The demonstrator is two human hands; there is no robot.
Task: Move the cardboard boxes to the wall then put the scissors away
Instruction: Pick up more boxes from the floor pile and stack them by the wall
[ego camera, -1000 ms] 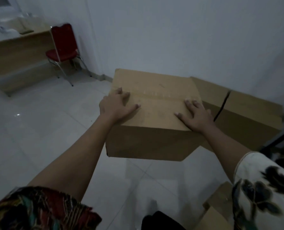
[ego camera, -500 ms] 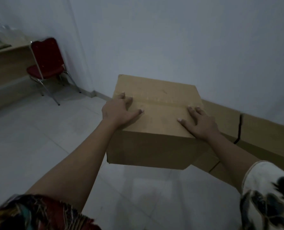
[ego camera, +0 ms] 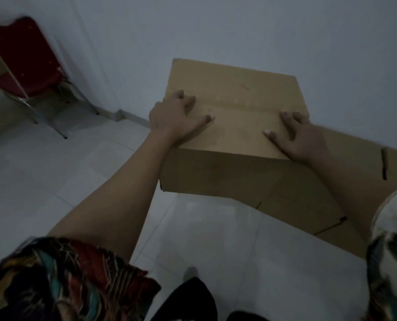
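Head view: dim room, pale tiled floor (ego camera: 54,177), plain white wall (ego camera: 216,31), red chair (ego camera: 26,61) far left beside it. Cardboard box (ego camera: 234,93) on floor close to wall, long axis and taped seam running left-right along it. Second box (ego camera: 308,200) just beside, on its right. Left hand (ego camera: 172,119) and right hand (ego camera: 301,137) lie flat on top, fingers spread, gripping nothing.

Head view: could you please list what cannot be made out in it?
Front brown cardboard box: far side hidden by its own top.
Second brown cardboard box beside it: cut off by the right edge, partly behind the right arm.
Red padded chair: blurred, cut by the left edge.
Scissors: nowhere in view.
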